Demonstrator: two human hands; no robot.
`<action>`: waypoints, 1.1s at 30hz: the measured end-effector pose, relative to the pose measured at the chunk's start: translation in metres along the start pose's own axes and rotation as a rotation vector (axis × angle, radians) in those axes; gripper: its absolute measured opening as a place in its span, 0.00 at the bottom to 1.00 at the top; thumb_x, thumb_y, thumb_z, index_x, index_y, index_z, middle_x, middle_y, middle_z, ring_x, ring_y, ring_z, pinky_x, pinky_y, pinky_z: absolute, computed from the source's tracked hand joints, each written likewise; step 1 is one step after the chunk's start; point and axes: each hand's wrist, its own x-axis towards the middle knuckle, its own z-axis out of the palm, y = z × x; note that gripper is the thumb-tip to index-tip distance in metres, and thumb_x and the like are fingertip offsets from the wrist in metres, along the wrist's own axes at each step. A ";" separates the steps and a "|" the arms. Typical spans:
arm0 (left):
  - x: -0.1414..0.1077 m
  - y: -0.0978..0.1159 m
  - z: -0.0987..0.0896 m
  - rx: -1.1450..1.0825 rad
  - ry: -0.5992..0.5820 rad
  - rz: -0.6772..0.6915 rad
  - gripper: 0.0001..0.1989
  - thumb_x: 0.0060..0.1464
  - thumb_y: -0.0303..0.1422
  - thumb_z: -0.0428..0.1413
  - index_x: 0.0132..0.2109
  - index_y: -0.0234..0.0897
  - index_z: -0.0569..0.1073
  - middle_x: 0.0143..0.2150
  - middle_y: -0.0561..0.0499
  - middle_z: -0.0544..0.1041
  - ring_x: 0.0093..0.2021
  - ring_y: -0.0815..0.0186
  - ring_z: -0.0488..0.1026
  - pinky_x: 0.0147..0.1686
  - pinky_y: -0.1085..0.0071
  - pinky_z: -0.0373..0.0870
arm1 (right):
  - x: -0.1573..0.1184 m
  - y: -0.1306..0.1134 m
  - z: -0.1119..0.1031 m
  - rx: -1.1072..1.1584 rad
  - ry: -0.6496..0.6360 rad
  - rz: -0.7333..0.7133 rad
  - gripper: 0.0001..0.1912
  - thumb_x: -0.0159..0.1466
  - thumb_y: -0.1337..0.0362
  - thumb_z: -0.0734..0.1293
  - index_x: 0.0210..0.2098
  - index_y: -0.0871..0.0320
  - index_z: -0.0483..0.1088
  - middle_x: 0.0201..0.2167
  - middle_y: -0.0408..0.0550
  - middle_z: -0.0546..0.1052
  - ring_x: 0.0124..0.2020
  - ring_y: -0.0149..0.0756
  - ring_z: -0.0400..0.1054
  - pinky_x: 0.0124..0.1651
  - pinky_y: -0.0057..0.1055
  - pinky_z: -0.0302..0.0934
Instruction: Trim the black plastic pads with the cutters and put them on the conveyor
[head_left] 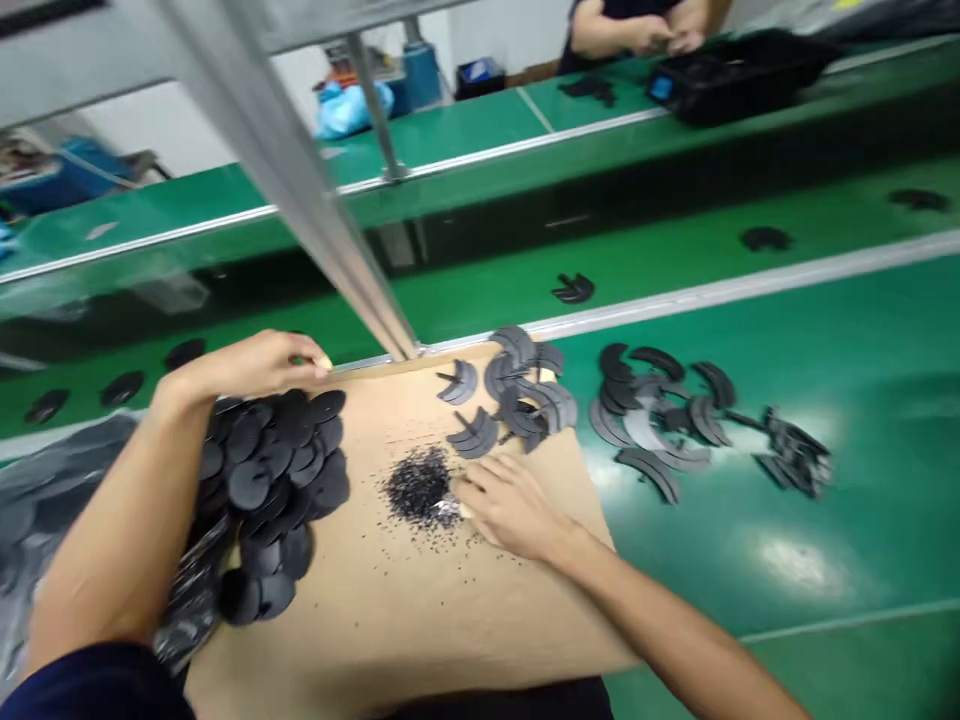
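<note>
My left hand point(259, 362) is over the conveyor's near edge, just above a heap of round black discs point(251, 485). Its thumb and fingers curl together into a loop, with a yellowish covering on one tip; anything between them is hidden. On the brown cardboard sheet point(375, 620), my right hand point(506, 505) is closed at the edge of a pile of small black scraps point(420, 485). A small shiny bit shows at its fingertips, too blurred to name. Curved black crescent-shaped pieces point(517, 390) with thin stems lie just beyond the right hand.
More crescent pieces point(652, 415) and a tangle of black parts point(799, 450) lie on the green table. A metal post point(330, 230) rises at the cardboard's far edge. The green conveyor belt point(480, 300) carries scattered black pieces. Across it, another person's hands point(667, 35) work beside a black bin point(739, 80).
</note>
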 end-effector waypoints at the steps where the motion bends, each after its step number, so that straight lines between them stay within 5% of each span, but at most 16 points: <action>1: 0.005 0.023 0.002 -0.050 -0.168 0.143 0.19 0.62 0.51 0.53 0.39 0.43 0.82 0.41 0.50 0.83 0.38 0.62 0.78 0.39 0.70 0.75 | 0.000 -0.002 -0.001 -0.007 -0.016 -0.001 0.09 0.67 0.67 0.65 0.47 0.58 0.72 0.43 0.51 0.78 0.43 0.41 0.69 0.46 0.36 0.62; 4: 0.040 0.093 0.019 -0.064 -0.334 0.429 0.16 0.66 0.46 0.51 0.49 0.47 0.80 0.46 0.49 0.82 0.43 0.61 0.79 0.44 0.70 0.75 | -0.004 -0.004 0.000 -0.035 -0.002 -0.008 0.09 0.69 0.68 0.62 0.47 0.58 0.71 0.43 0.52 0.77 0.44 0.40 0.67 0.46 0.37 0.60; 7: 0.114 0.147 0.046 0.035 -0.205 0.550 0.18 0.68 0.43 0.48 0.47 0.42 0.80 0.45 0.47 0.82 0.44 0.60 0.79 0.48 0.67 0.75 | -0.011 -0.003 0.003 -0.046 0.036 -0.015 0.08 0.70 0.69 0.61 0.46 0.58 0.70 0.43 0.52 0.77 0.44 0.40 0.66 0.46 0.37 0.59; 12: 0.255 0.196 0.090 0.119 0.124 0.381 0.19 0.64 0.27 0.46 0.55 0.38 0.76 0.59 0.46 0.78 0.61 0.56 0.73 0.65 0.58 0.66 | -0.017 0.001 0.012 -0.062 0.108 -0.060 0.07 0.70 0.69 0.62 0.45 0.58 0.71 0.38 0.48 0.76 0.40 0.38 0.66 0.44 0.35 0.61; 17: 0.307 0.211 0.120 0.110 0.158 0.221 0.24 0.56 0.18 0.50 0.56 0.40 0.76 0.58 0.46 0.78 0.62 0.56 0.72 0.64 0.60 0.67 | -0.015 0.001 0.021 -0.107 0.230 -0.197 0.07 0.70 0.70 0.62 0.43 0.58 0.72 0.33 0.46 0.75 0.40 0.37 0.68 0.63 0.41 0.58; 20: 0.304 0.206 0.121 0.121 0.180 0.149 0.16 0.54 0.19 0.53 0.47 0.37 0.78 0.49 0.42 0.81 0.54 0.52 0.77 0.57 0.57 0.71 | -0.014 0.001 0.023 -0.111 0.235 -0.213 0.07 0.70 0.71 0.62 0.42 0.57 0.71 0.32 0.45 0.75 0.40 0.36 0.69 0.66 0.40 0.57; 25: 0.264 0.180 0.093 0.084 0.292 0.080 0.08 0.59 0.22 0.54 0.43 0.35 0.76 0.45 0.44 0.79 0.49 0.57 0.76 0.54 0.62 0.70 | -0.014 0.001 0.017 0.035 0.161 -0.133 0.07 0.70 0.69 0.62 0.45 0.60 0.71 0.39 0.51 0.77 0.43 0.39 0.71 0.50 0.36 0.68; 29: 0.182 0.144 0.070 -0.130 0.504 0.208 0.06 0.60 0.25 0.56 0.43 0.34 0.75 0.44 0.45 0.77 0.45 0.60 0.75 0.48 0.66 0.72 | -0.011 0.007 0.011 0.281 0.484 0.038 0.14 0.72 0.67 0.59 0.53 0.61 0.70 0.51 0.61 0.76 0.50 0.45 0.72 0.53 0.42 0.69; 33: 0.067 0.126 0.075 -0.282 0.585 0.261 0.07 0.64 0.33 0.55 0.42 0.36 0.76 0.42 0.46 0.78 0.42 0.61 0.75 0.42 0.65 0.74 | -0.002 0.015 0.006 0.569 0.750 0.315 0.18 0.72 0.61 0.61 0.59 0.56 0.69 0.56 0.60 0.75 0.57 0.49 0.70 0.60 0.48 0.66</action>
